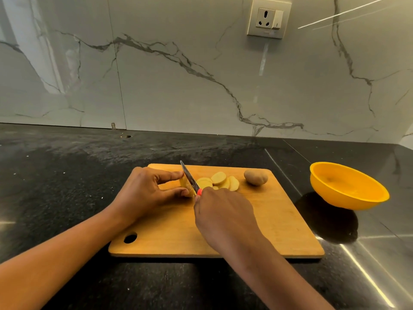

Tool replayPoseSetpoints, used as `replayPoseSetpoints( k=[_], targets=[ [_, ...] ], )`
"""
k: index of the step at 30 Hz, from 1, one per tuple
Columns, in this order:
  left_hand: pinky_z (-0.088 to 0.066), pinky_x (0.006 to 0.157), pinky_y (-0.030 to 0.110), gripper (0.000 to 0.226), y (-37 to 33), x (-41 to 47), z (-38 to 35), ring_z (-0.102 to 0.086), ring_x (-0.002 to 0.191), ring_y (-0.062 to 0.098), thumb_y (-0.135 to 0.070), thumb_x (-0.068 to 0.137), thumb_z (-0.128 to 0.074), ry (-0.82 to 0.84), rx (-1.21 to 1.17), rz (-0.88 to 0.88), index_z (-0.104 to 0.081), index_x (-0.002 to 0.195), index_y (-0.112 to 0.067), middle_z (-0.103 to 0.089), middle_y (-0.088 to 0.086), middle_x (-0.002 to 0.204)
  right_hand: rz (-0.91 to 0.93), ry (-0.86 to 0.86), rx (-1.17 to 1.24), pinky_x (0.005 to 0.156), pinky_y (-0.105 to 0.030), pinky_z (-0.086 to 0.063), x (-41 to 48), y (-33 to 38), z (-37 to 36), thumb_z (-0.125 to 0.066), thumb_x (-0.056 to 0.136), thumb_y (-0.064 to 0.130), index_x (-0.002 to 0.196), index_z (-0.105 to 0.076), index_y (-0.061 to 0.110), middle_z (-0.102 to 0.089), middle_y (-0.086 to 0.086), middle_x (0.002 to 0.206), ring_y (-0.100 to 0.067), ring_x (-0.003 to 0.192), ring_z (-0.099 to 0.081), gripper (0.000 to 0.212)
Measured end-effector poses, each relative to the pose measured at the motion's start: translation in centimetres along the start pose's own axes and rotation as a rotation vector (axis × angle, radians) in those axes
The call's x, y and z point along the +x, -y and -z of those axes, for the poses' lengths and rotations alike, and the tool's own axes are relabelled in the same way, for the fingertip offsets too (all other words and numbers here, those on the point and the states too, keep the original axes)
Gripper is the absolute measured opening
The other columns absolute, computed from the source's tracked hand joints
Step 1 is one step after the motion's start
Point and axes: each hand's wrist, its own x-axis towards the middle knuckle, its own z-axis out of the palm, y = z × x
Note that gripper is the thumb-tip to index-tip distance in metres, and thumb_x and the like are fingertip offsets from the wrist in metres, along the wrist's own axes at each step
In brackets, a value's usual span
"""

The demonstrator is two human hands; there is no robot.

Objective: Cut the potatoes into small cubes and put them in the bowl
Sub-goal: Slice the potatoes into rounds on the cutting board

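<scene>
On the wooden cutting board my left hand pinches the remaining end of a potato between thumb and fingers. My right hand grips a knife with a red handle; its blade stands against the cut face of that potato piece. Several round potato slices lie fanned just right of the blade. A whole unpeeled potato sits near the board's far right corner. The yellow bowl stands tilted on the counter right of the board, and nothing shows inside it.
The board lies on a dark stone counter that runs to a marble wall. A wall socket is high on the wall. The board has a hanging hole at its near left corner.
</scene>
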Motion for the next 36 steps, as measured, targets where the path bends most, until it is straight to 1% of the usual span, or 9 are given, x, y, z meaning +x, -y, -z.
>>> replayPoseSetpoints(
  k=[2, 5, 8, 12, 17, 22, 25, 27, 36],
  targets=[
    [-0.044, 0.076, 0.002, 0.065, -0.1, 0.0, 0.0, -0.063, 0.094, 0.002, -0.052, 0.056, -0.069, -0.003, -0.011, -0.011, -0.067, 0.111, -0.018, -0.068, -0.004, 0.109, 0.003, 0.043, -0.022, 0.048, -0.024, -0.024, 0.1, 0.3, 0.4, -0.041, 0.101, 0.024, 0.119, -0.055, 0.014, -0.061, -0.006, 0.110, -0.017, 0.075, -0.043, 0.025],
    [-0.040, 0.077, -0.004, 0.070, -0.1, 0.1, 0.1, -0.051, 0.093, -0.020, -0.057, 0.054, -0.064, 0.007, -0.026, -0.031, -0.066, 0.111, -0.016, -0.068, -0.003, 0.109, 0.025, 0.057, -0.059, 0.052, -0.026, -0.033, 0.5, 0.8, 0.6, -0.042, 0.099, 0.019, 0.119, -0.056, 0.013, -0.062, -0.007, 0.111, -0.019, 0.082, -0.051, 0.025],
    [-0.037, 0.078, -0.006, 0.064, 0.0, 0.2, 0.1, -0.046, 0.095, -0.023, -0.050, 0.057, -0.067, 0.013, -0.027, -0.029, -0.066, 0.111, -0.015, -0.068, -0.003, 0.109, 0.034, 0.068, -0.070, 0.066, -0.031, -0.040, 1.4, 1.1, 0.7, -0.043, 0.098, 0.018, 0.118, -0.057, 0.012, -0.062, -0.007, 0.111, -0.022, 0.095, -0.058, 0.025],
    [-0.037, 0.077, -0.006, 0.057, 0.1, 0.3, 0.0, -0.047, 0.085, -0.031, -0.046, 0.060, -0.069, 0.019, -0.018, -0.033, -0.067, 0.110, -0.018, -0.068, -0.004, 0.108, 0.049, 0.078, -0.091, 0.071, -0.032, -0.043, 1.7, 1.1, 0.6, -0.045, 0.098, 0.018, 0.119, -0.057, 0.012, -0.062, -0.008, 0.111, -0.022, 0.096, -0.058, 0.025],
    [-0.038, 0.080, -0.005, 0.053, 0.3, 0.2, 0.0, -0.048, 0.096, -0.021, -0.044, 0.061, -0.071, 0.009, -0.021, -0.053, -0.067, 0.108, -0.019, -0.068, -0.005, 0.107, 0.051, 0.082, -0.100, 0.070, -0.031, -0.038, 1.0, 0.9, 0.2, -0.042, 0.099, 0.018, 0.120, -0.056, 0.013, -0.061, -0.007, 0.115, -0.023, 0.101, -0.057, 0.026],
    [-0.039, 0.080, -0.004, 0.047, 0.2, 0.2, 0.1, -0.049, 0.085, -0.029, -0.043, 0.063, -0.070, -0.001, -0.039, -0.059, -0.067, 0.106, -0.023, -0.069, -0.005, 0.106, 0.064, 0.079, -0.138, 0.070, -0.031, -0.041, 1.9, 1.5, 0.0, -0.042, 0.099, 0.016, 0.120, -0.056, 0.011, -0.061, -0.009, 0.115, -0.024, 0.100, -0.058, 0.026],
    [-0.038, 0.081, -0.004, 0.051, 0.1, 0.2, 0.2, -0.049, 0.089, -0.027, -0.047, 0.062, -0.068, 0.004, -0.031, -0.065, -0.065, 0.107, -0.025, -0.069, -0.006, 0.106, 0.062, 0.096, -0.122, 0.073, -0.032, -0.043, 1.8, 1.2, -0.1, -0.042, 0.099, 0.016, 0.121, -0.056, 0.011, -0.061, -0.009, 0.116, -0.024, 0.101, -0.058, 0.026],
    [-0.038, 0.081, -0.004, 0.055, 0.1, 0.2, 0.2, -0.049, 0.092, -0.025, -0.048, 0.061, -0.068, 0.007, -0.033, -0.062, -0.067, 0.108, -0.021, -0.068, -0.006, 0.107, 0.059, 0.103, -0.107, 0.075, -0.032, -0.043, 1.4, 1.0, -0.1, -0.041, 0.099, 0.017, 0.121, -0.056, 0.011, -0.061, -0.009, 0.116, -0.024, 0.102, -0.058, 0.027],
    [-0.039, 0.078, -0.004, 0.054, 0.3, 0.2, 0.1, -0.051, 0.083, -0.028, -0.043, 0.062, -0.069, 0.003, -0.051, -0.055, -0.069, 0.108, -0.013, -0.070, -0.001, 0.106, 0.054, 0.097, -0.075, 0.075, -0.032, -0.045, 3.0, 1.2, -0.2, -0.045, 0.098, 0.018, 0.117, -0.058, 0.011, -0.062, -0.007, 0.111, -0.022, 0.096, -0.058, 0.024]
  ],
)
